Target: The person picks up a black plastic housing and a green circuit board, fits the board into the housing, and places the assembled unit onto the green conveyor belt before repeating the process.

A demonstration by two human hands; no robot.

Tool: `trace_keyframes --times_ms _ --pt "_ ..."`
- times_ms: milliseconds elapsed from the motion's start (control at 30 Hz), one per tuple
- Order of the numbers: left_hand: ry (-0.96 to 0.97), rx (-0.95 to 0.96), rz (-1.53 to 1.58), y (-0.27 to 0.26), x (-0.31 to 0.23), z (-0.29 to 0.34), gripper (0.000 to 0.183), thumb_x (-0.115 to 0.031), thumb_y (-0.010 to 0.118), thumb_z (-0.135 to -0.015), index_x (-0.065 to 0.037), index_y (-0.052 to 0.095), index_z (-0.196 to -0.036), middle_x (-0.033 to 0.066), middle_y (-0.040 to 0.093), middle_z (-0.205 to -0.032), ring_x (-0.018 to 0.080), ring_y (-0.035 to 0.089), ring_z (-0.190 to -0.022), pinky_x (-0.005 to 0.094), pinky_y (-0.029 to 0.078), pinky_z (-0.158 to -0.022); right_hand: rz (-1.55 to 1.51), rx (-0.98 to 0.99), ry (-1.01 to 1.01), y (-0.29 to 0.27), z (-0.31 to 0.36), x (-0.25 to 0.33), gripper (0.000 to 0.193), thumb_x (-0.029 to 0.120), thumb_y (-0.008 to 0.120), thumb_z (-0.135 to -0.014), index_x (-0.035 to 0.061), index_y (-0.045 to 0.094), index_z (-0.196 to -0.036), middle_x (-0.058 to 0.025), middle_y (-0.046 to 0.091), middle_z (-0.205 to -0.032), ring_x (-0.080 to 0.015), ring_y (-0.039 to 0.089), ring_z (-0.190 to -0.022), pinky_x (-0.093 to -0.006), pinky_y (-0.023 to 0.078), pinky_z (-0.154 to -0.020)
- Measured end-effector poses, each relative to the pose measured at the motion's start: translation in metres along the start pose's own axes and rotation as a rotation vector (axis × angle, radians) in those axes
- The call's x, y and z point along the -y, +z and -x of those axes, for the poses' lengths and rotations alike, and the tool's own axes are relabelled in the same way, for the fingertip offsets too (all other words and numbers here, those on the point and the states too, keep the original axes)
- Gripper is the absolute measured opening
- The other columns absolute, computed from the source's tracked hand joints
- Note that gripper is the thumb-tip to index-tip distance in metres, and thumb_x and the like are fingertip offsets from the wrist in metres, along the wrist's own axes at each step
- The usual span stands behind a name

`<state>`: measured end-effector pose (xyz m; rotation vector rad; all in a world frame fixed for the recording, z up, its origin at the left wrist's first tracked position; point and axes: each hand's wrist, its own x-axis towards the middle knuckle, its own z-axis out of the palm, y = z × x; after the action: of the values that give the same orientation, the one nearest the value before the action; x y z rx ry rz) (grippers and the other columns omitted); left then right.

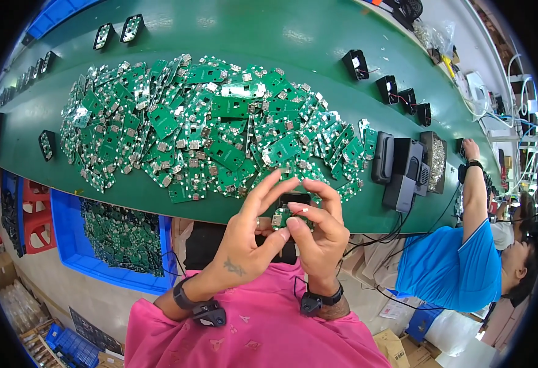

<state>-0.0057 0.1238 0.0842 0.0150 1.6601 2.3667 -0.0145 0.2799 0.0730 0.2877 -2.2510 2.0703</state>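
Observation:
Near the front edge of the table, my left hand (244, 242) and my right hand (321, 239) meet around one small assembly. It combines a green circuit board (278, 218) with a black plastic housing (294, 199), and a thin red wire shows near the right fingertips. Both hands are closed on it, thumbs pressing close together at the board. My fingers hide part of the housing, so how far the board sits inside cannot be told. Just beyond the fingertips spreads a large heap of loose green circuit boards (229, 108).
The green table (250, 40) carries black housings (356, 65) at right, with others at far left. Black speaker-like devices (405, 175) and a tray of small metal parts (434, 162) stand right. A blue crate (114, 277) of boards sits below left. A co-worker in blue (456, 264) reaches in at right.

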Motion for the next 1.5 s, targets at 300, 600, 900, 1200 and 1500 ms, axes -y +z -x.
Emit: trace_keyframes --times_ms 300,600,900,1200,1500 --pt "0.029 -0.017 -0.017 0.000 0.007 -0.001 0.065 0.007 0.055 -0.092 -0.001 0.028 -0.151 0.0167 0.041 -0.150 0.0118 0.059 -0.110 0.0232 0.051 -0.086 0.006 -0.018 0.099 0.005 -0.007 0.008 0.014 0.005 0.065 -0.086 -0.0027 0.072 -0.096 -0.0178 0.056 -0.126 -0.0257 0.052 -0.120 -0.0376 0.042 -0.101" --pt "0.288 -0.233 -0.346 0.004 0.006 -0.001 0.059 0.008 0.057 -0.088 0.001 0.040 -0.144 0.0187 0.057 -0.136 0.0286 0.063 -0.115 0.0341 0.054 -0.091 0.626 -0.173 -0.429 0.013 0.001 0.012 0.013 0.009 0.067 -0.086 0.0001 0.072 -0.095 -0.0151 0.056 -0.114 -0.0300 0.055 -0.104 -0.0374 0.045 -0.090" --pt "0.523 -0.217 -0.501 0.000 -0.003 -0.003 0.051 0.009 0.058 -0.086 0.004 0.047 -0.136 0.0201 0.060 -0.131 0.0360 0.060 -0.120 0.0401 0.052 -0.098 0.556 0.094 -0.235 0.002 -0.017 0.043 0.009 -0.003 0.071 -0.076 -0.0004 0.066 -0.083 -0.0065 0.054 -0.064 -0.0208 0.050 -0.054 -0.0334 0.039 -0.051" --pt "0.566 -0.076 -0.573 -0.008 -0.018 -0.004 0.050 0.011 0.057 -0.085 0.005 0.048 -0.134 0.0253 0.062 -0.125 0.0362 0.064 -0.114 0.0382 0.056 -0.091 0.436 0.264 -0.065 -0.007 -0.028 0.054 0.007 -0.004 0.069 -0.072 -0.0002 0.064 -0.074 -0.0060 0.056 -0.062 -0.0170 0.051 -0.050 -0.0301 0.035 -0.047" --pt "0.574 0.040 -0.729 -0.016 -0.022 -0.009 0.044 0.009 0.056 -0.085 0.002 0.054 -0.129 0.0203 0.064 -0.123 0.0345 0.065 -0.111 0.0389 0.055 -0.093 0.380 0.345 0.058 -0.013 -0.029 0.049 0.003 -0.003 0.068 -0.075 -0.0024 0.066 -0.077 -0.0072 0.059 -0.062 -0.0155 0.051 -0.049 -0.0287 0.036 -0.047"
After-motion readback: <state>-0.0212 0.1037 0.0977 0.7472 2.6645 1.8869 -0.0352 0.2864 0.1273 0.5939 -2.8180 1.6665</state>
